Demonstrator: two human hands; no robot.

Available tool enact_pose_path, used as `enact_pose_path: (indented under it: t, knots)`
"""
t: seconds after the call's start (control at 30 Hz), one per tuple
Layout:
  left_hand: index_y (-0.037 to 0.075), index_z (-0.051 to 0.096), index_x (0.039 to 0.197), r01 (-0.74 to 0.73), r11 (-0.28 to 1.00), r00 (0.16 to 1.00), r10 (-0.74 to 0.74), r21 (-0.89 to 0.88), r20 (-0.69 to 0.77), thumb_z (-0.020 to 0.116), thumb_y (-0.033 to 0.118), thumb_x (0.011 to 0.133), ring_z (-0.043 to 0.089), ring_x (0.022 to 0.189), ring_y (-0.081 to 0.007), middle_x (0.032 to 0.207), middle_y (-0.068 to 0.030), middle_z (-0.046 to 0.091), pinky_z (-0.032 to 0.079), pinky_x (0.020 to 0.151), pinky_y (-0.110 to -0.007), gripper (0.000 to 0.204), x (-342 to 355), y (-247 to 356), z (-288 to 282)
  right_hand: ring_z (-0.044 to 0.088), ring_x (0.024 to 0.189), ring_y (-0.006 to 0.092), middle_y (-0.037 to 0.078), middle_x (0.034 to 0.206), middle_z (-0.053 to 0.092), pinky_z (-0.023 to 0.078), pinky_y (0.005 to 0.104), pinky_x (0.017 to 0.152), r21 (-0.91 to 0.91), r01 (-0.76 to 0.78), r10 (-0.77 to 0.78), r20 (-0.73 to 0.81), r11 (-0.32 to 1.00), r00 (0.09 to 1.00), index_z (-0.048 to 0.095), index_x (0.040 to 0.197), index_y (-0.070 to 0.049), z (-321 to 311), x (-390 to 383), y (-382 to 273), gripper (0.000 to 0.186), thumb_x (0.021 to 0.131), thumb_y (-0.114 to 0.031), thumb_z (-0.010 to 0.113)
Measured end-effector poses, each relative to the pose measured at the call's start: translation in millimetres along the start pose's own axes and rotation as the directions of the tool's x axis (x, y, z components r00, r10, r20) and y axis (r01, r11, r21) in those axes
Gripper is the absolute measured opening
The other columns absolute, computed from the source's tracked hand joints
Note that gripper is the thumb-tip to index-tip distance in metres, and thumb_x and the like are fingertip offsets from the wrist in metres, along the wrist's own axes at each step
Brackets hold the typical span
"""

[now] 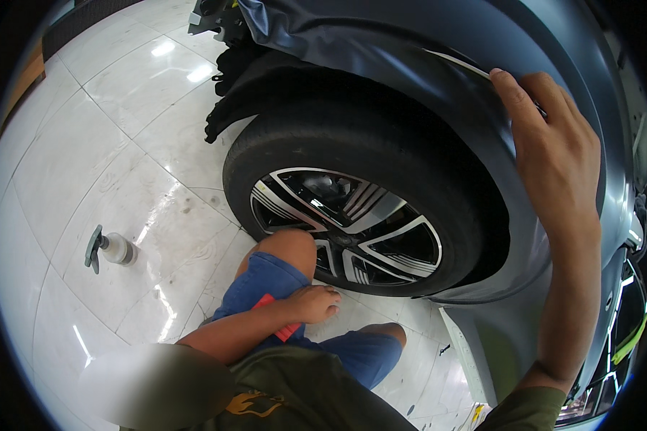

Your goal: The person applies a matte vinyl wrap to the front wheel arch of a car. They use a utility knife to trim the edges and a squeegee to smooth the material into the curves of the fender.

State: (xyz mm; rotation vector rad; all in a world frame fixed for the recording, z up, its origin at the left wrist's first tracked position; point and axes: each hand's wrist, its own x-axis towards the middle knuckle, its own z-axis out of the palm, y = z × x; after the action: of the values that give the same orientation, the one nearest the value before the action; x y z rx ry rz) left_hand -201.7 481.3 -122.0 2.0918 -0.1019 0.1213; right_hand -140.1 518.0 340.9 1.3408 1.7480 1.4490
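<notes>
My right hand (pixel 553 140) is raised at the dark blue-grey car fender (pixel 410 43), above the wheel arch. Its fingers pinch the end of a thin pale strip (pixel 460 63), which runs left along the panel's surface. Something small and dark shows between the fingers, too little of it to name. A glossy grey-blue film (pixel 287 32) lies wrinkled at the fender's left end. Over my lap, my left hand (pixel 315 304) hangs with its fingers curled in, its palm hidden. A flat red piece (pixel 287 331) lies under that forearm, partly covered by it.
The car's wheel (pixel 345 237) with its black tyre stands right before my knees. Black liner and bracket parts (pixel 226 79) stick out at the fender's left end. A spray bottle (pixel 115 248) with a grey trigger head stands on the white tiled floor (pixel 101 172).
</notes>
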Motion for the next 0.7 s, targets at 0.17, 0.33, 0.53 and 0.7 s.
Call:
enact_pose_path:
  t: [0.17,0.33,0.53,0.7]
  knots:
    - [0.005,0.061,0.112,-0.009,1.0,1.0,0.009,0.001,-0.01,0.057,0.027,0.09,0.06,0.105,-0.034,0.112,-0.0143,0.062,0.048,0.09,-0.043,0.031,-1.3,2.5,-1.9,0.063,0.077,0.0207,0.005,0.088,0.06,0.052,0.0333,0.064,0.034,-0.055,0.055,-0.011,0.998,0.998,0.065,0.11,-0.013,-0.8,-15.9,1.9,0.038,0.075,0.001,0.066]
    - [0.005,0.061,0.112,-0.007,1.0,1.0,0.007,0.01,0.005,0.057,0.028,0.091,0.059,0.105,-0.0339,0.112,-0.0139,0.062,0.048,0.09,-0.043,0.031,-0.4,0.3,-1.1,0.064,0.08,0.0222,0.006,0.088,0.06,0.052,0.0332,0.065,0.043,-0.123,0.123,-0.004,0.991,0.992,0.065,0.109,-0.012,-1.0,-33.1,1.9,0.038,0.074,0.002,0.066]
    - [0.005,0.062,0.111,-0.008,1.0,1.0,0.008,0.025,-0.001,0.056,0.029,0.091,0.059,0.105,-0.0336,0.11,-0.0141,0.062,0.048,0.09,-0.043,0.032,-1.5,3.7,-2.9,0.064,0.078,0.0229,0.006,0.087,0.061,0.053,0.0339,0.065,0.06,-0.168,0.167,0.034,0.984,0.985,0.067,0.108,-0.011,-5.5,-51.8,6.0,0.037,0.075,0.003,0.067]
    - [0.005,0.062,0.112,0.014,0.999,1.0,-0.015,0.045,0.016,0.056,0.03,0.092,0.06,0.105,-0.0329,0.108,-0.0139,0.063,0.049,0.088,-0.043,0.033,-0.8,4.2,-2.5,0.063,0.074,0.021,0.005,0.086,0.061,0.052,0.033,0.064,0.057,-0.224,0.222,0.041,0.973,0.974,0.068,0.107,-0.011,-5.0,-69.1,8.1,0.036,0.075,0.004,0.067]
